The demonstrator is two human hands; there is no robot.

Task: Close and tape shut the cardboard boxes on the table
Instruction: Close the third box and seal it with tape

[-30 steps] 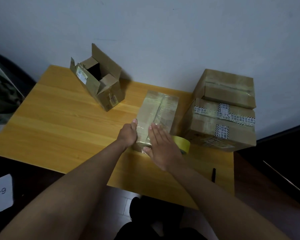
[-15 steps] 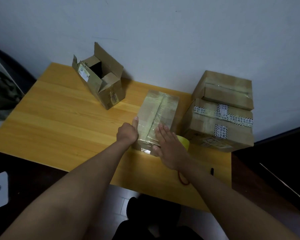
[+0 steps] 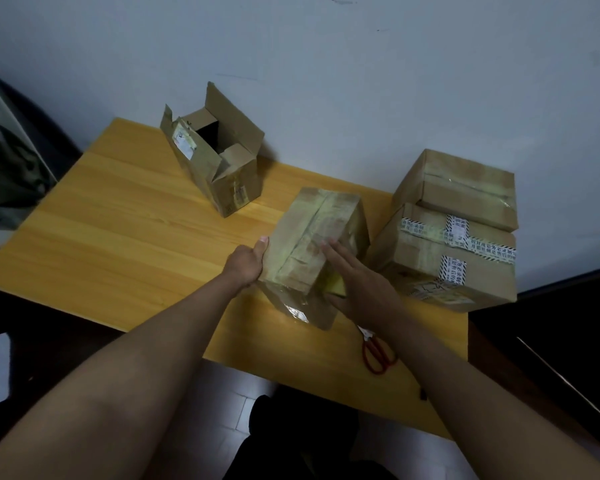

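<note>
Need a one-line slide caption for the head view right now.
Both hands on the taped middle box, tape roll under the right; one open box left to close.
</note>
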